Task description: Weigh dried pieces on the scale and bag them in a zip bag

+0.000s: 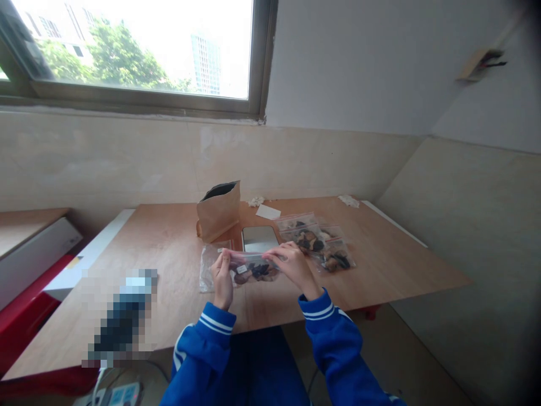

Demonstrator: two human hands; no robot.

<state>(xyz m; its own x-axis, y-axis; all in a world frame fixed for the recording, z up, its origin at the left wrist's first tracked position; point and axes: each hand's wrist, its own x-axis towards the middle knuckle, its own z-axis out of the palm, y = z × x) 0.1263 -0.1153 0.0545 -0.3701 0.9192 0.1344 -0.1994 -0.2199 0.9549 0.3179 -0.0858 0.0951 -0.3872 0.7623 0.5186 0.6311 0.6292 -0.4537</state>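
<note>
the left hand [222, 276] and right hand [295, 268] hold a resealable plastic bag [253, 269] between them, in front of the person and over the wooden table [169, 248]. the fingers [226, 260] of both hands are closed on the bag's upper edge near its red-lined seal, one hand at each end, and the bag is drawn out sideways. inside are dark dried mushroom pieces [258, 274], and a small white label [242, 269] shows on the plastic. a clear plastic bag [208, 270] lies on the table beside the left hand. just past the right hand, three more filled bags [316, 241] lie overlapping. farther back stand a kraft paper pouch [218, 212] with a black lining and a flat device with a glossy silver face [259, 238]. a white paper slip [267, 212] lies near the far edge. blue sleeves with white stripes [213, 327] cover both forearms.
</note>
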